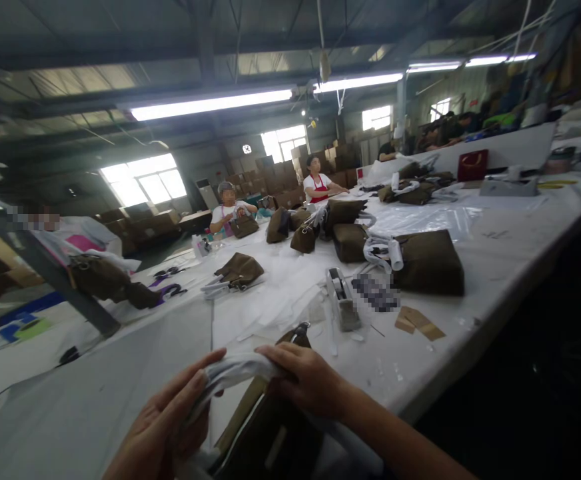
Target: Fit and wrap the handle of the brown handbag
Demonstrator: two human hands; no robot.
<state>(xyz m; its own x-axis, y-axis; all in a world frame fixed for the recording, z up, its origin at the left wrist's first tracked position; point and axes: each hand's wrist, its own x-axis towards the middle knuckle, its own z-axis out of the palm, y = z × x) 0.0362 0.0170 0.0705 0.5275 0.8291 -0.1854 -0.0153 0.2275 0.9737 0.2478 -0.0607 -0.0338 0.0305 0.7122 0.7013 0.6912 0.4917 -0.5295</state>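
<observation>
A dark olive-brown handbag (270, 433) lies at the table's near edge, right below me. White wrapping covers its handle (240, 370), which arches up between my two hands. My left hand (170, 413) is closed around the left end of this wrapped handle. On the handle's right side, my right hand (303, 377) grips it with thumb and fingers. A metal ring shows at the bag's far end. Just beyond the bag stands a tape dispenser (344, 303). The lower part of the bag is cut off by the frame's bottom edge.
Several similar brown bags (428, 263) stand across the white table (500, 267). Brown card tags (420, 323) lie near the right edge. A slanted metal post (65, 273) rises at left. Co-workers (315, 180) handle bags on the far side; cartons are stacked behind.
</observation>
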